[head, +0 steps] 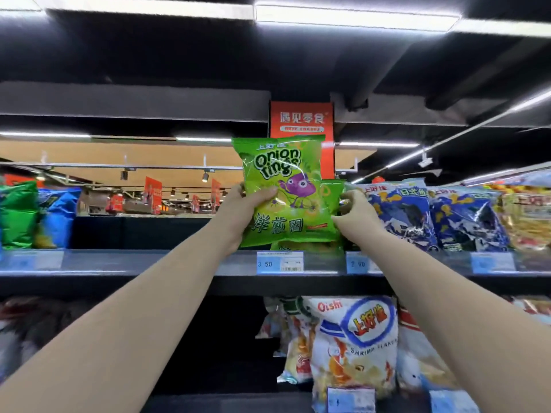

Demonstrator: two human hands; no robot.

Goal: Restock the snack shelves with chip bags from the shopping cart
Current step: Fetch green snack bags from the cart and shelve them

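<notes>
Hidden: second green bag (334,190), mostly behind onion rings bag (283,186); left hand (238,210) fingers, behind same bag. Blurred, unreadable: lower-left bags (26,332); far-left price tag (32,260). Cut by bottom edge: shrimp flakes bag (354,353).

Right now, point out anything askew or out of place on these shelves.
The Onion Rings bag is tilted, not yet shelved, gripped by the left hand; the right hand pinches a second green bag behind it.

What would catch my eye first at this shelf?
A bright green onion rings bag, gripped by the left hand at the middle of the upper shelf, the right hand pinching a second green bag behind it. Above hangs an orange sign; blue bags stand to the right.
</notes>
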